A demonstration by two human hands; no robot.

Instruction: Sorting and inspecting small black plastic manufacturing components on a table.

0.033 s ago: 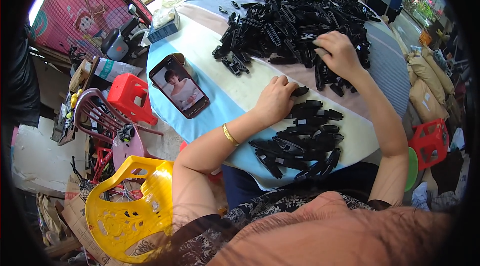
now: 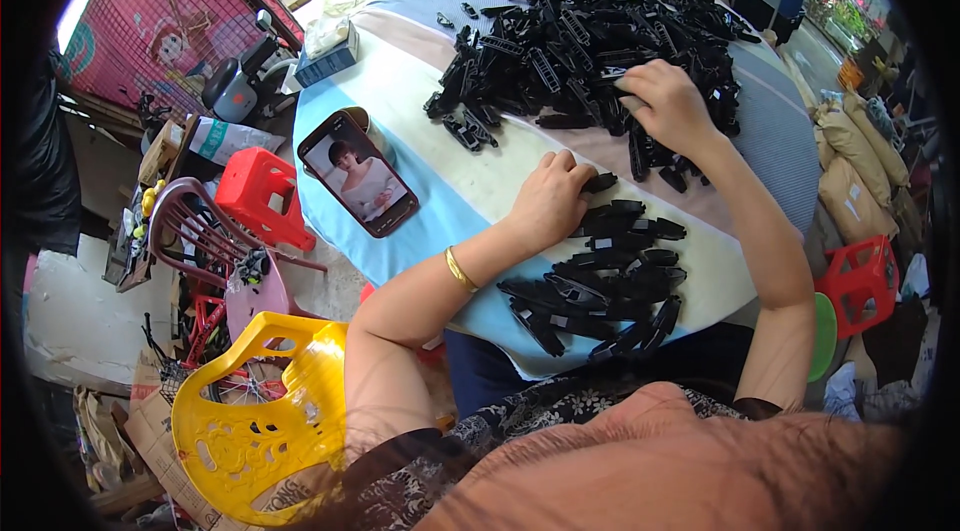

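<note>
A large heap of long, narrow black plastic parts (image 2: 590, 31), some slotted like little frames, spreads over the far half of the round table. My right hand (image 2: 670, 103) is over the near right side of this heap, its fingers bent together; whatever is between the fingertips is hidden. Lower down, my left hand (image 2: 549, 196) rests on the cloth with its fingers closed on a black plastic part (image 2: 600, 183). Close to my body lies a smaller group of similar black parts (image 2: 590, 286), laid roughly side by side and partly overlapping.
A phone (image 2: 357, 171) leans on a round container at the table's left. Behind it stands a blue box (image 2: 328, 56). A yellow chair (image 2: 255, 421), a red stool (image 2: 264, 196) and a pink chair flank the left; another red stool (image 2: 860, 281) and brown sacks (image 2: 850, 181) are right.
My right hand has shifted slightly left and away from me over the heap. The left hand and the part in it stay in place.
</note>
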